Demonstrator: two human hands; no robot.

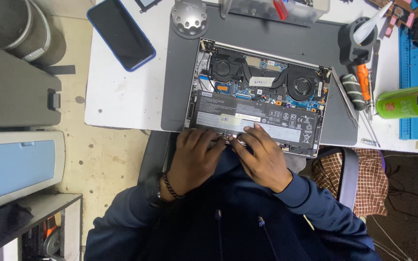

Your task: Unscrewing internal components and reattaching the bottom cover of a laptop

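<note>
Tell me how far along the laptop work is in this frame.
Done: the laptop lies open-bottomed on the grey mat, cover off, fans and battery exposed. In hand: the left hand and right hand both press at the near edge by the battery, seemingly with a thin tool between them. Left: battery and boards look in place; screwdrivers lie unused on the right.

This is an electronics repair workshop. An opened laptop (257, 99) with bare fans and battery lies on a grey work mat (180, 82) on the counter (117, 96). Screwdrivers (364, 82), tweezers (345, 99), a green spray can (407, 101) and a phone (121, 33) lie around it.
</note>
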